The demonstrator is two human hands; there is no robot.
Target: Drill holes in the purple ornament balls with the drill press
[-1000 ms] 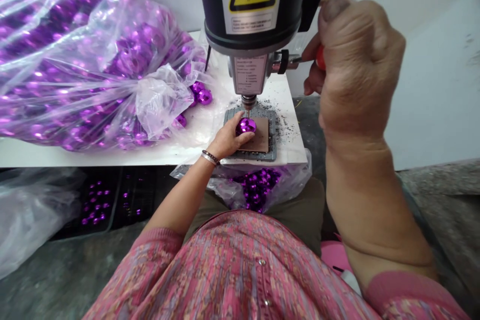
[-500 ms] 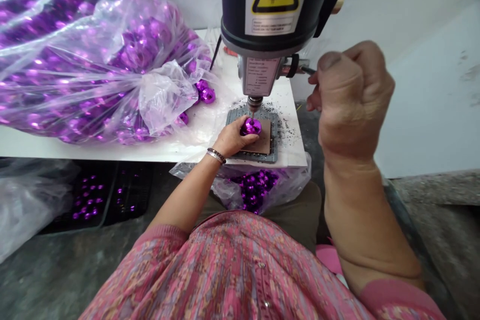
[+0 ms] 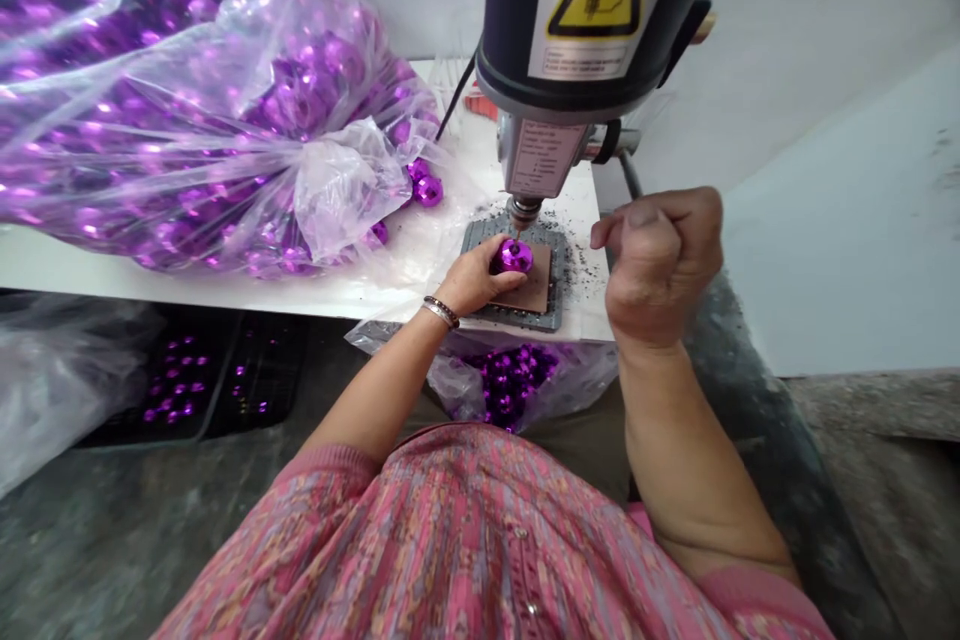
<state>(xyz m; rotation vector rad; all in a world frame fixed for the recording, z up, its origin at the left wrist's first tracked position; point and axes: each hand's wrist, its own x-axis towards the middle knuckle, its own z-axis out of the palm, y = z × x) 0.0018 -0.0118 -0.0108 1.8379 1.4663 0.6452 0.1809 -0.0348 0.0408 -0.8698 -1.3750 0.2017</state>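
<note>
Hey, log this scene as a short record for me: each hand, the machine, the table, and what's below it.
Left hand: holds a shiny purple ball at the brown board
Right hand: closed at the end of the lever
Machine: drill, its tip over the ball; contact unclear
Table: large clear bag of purple balls, left of the drill; dark crumbs around the grey base
Below: open plastic bag with purple balls; black trays at left
</note>
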